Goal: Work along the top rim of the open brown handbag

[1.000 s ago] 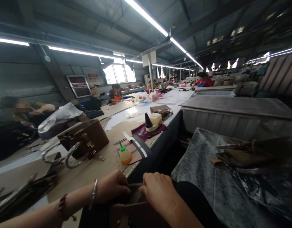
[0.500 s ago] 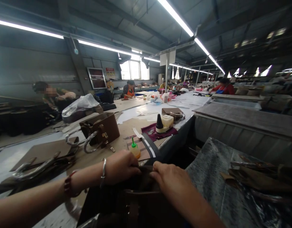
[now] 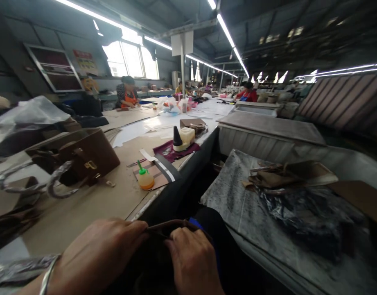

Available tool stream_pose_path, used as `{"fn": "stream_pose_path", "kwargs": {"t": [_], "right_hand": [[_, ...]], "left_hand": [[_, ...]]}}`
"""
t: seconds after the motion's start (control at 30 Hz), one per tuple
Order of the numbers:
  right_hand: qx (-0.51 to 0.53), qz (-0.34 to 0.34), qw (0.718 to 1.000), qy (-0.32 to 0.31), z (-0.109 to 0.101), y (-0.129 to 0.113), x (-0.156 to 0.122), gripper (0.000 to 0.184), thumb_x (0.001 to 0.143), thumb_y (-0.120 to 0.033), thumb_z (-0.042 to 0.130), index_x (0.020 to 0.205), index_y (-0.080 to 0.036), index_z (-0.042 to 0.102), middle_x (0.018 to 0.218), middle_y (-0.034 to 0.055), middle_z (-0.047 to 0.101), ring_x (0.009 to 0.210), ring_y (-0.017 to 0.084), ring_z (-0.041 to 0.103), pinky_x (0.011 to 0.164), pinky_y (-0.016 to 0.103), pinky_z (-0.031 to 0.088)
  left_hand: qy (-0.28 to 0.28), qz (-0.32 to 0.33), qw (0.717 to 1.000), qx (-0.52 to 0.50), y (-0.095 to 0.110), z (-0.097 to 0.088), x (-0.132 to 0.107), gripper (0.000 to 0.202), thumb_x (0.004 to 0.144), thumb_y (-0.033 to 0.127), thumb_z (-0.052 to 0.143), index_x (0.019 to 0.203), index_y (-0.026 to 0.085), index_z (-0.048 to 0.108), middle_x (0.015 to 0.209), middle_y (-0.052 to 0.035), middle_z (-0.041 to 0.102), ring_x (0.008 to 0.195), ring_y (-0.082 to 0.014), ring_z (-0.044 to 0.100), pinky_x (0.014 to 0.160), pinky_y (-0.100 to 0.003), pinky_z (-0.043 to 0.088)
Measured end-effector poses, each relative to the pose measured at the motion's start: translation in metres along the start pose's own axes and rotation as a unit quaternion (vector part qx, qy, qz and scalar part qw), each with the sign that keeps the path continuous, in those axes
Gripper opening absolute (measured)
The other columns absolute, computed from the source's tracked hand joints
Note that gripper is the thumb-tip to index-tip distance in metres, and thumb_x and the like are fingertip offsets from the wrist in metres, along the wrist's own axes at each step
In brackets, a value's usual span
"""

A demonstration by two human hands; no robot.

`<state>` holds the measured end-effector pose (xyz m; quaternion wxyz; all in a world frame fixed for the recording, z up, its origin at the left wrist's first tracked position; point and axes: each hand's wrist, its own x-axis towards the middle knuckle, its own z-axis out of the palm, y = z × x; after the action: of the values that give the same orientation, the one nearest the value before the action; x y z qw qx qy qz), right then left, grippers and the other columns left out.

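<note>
A dark brown handbag (image 3: 168, 224) is close in front of me at the bottom of the view, its upper edge curving between my hands. My left hand (image 3: 107, 243) grips that edge on the left, fingers closed. Thumb and fingers of my right hand (image 3: 193, 252) pinch the same edge further right. The bag's lower body is in deep shadow and partly behind my hands. On the table to the left, another brown handbag (image 3: 93, 149) with plastic-wrapped handles stands open. A small squeeze bottle (image 3: 145, 180) with a green nozzle and orange liquid is beyond my hands.
A cream container (image 3: 187, 135) with a black cone (image 3: 177, 137) stands on a maroon cloth (image 3: 166, 150). On my right, bag parts and dark plastic (image 3: 301, 217) lie on a grey sheet (image 3: 231, 184). A co-worker in an orange apron (image 3: 129, 98) sits across the table.
My view has swung right and tilted down, so the table things appear further left. Both hands remain on the bag's edge, now lower in view, with the bag nearer the table's edge.
</note>
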<state>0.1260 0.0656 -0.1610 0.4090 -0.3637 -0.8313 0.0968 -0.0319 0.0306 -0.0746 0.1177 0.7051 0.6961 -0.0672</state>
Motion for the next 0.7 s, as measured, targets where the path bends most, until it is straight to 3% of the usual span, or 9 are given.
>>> {"fn": "stream_pose_path", "kwargs": {"t": [0.37,0.5,0.7], "right_hand": [[-0.08,0.075,0.989,0.094,0.011,-0.007,-0.028,0.027,0.086,-0.017,0.03,0.065,-0.02,0.046,0.057,-0.0014,0.054,0.054,0.015,0.05,0.055,0.029,0.031],[-0.115,0.068,0.984,0.117,0.01,-0.02,-0.021,0.02,0.085,-0.018,0.039,0.066,-0.021,0.047,0.058,-0.0025,0.055,0.055,0.014,0.052,0.055,0.028,0.032],[-0.154,0.06,0.981,0.097,-0.017,-0.051,-0.001,0.012,0.08,-0.019,0.053,0.069,-0.02,0.047,0.065,-0.0034,0.058,0.063,0.013,0.054,0.059,0.027,0.033]], "left_hand": [[0.071,0.118,0.99,0.036,-0.006,0.024,0.013,0.029,0.078,0.029,0.036,0.076,0.026,0.065,0.069,-0.0032,0.066,0.061,-0.0185,0.059,0.054,-0.025,0.037],[0.098,0.125,0.986,0.061,-0.012,0.011,0.008,0.031,0.081,0.03,0.034,0.081,0.027,0.064,0.072,-0.0023,0.067,0.064,-0.0202,0.06,0.057,-0.027,0.037],[0.174,0.18,0.964,0.092,-0.023,-0.025,-0.008,0.028,0.083,0.039,0.037,0.09,0.028,0.062,0.074,0.0007,0.066,0.065,-0.0177,0.058,0.059,-0.025,0.034]]}}
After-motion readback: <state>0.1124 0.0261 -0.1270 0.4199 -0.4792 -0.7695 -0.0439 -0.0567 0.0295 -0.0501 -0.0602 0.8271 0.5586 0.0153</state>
